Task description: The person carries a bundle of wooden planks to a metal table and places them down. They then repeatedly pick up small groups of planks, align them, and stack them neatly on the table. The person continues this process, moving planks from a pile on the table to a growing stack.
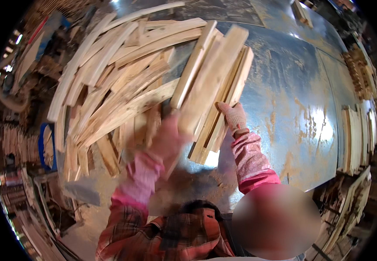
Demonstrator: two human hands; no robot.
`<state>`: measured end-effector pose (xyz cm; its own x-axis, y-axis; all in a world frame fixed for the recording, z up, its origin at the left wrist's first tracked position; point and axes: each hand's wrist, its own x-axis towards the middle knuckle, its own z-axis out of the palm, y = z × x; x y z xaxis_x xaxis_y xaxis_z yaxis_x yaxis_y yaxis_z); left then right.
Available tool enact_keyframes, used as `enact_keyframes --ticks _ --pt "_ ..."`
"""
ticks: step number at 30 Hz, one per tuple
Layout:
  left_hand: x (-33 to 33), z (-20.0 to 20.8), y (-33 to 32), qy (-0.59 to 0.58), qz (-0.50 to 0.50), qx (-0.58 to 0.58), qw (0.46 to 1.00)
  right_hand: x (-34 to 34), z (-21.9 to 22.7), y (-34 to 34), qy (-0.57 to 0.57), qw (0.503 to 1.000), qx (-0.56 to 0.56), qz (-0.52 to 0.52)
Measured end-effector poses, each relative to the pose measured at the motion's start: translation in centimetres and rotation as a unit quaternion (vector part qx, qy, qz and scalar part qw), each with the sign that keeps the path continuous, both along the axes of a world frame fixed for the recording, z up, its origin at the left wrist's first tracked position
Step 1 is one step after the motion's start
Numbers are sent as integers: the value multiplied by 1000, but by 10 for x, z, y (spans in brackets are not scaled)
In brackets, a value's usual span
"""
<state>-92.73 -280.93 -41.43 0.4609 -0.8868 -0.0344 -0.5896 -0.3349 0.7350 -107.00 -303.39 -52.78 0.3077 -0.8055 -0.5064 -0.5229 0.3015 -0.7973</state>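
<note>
My left hand (170,132), in a pinkish glove and smeared by motion, is at the near end of a thick wooden board (214,76) and grips it. This board lies tilted over several others in a small stack in front of me. My right hand (233,116), in a light knitted glove, grips the right side of that stack. Its thumb rests on a narrow wooden board (235,89), and its other fingers are mostly hidden. At the stack's left edge is another narrow board (193,65).
A loose heap of curved and straight wood pieces (123,69) spreads across the left of the metal table (284,91), which is dusted with sawdust. Stacked boards (351,139) stand beyond its right edge. A blue-rimmed container (41,148) is at the left.
</note>
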Motion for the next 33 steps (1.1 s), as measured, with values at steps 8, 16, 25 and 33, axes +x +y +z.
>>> enact_keyframes --ticks 8,16,25,33 --pt "117 -111 -191 -13 103 133 986 6 -33 1 -49 997 -9 -58" --pt "31 -79 -172 67 73 192 976 -52 24 34 29 998 -28 -48" --pt "-101 -104 -22 293 -6 73 953 -213 44 146 -18 997 57 -47" --pt "-228 -136 58 483 -50 97 869 -358 77 236 2 998 26 -53"
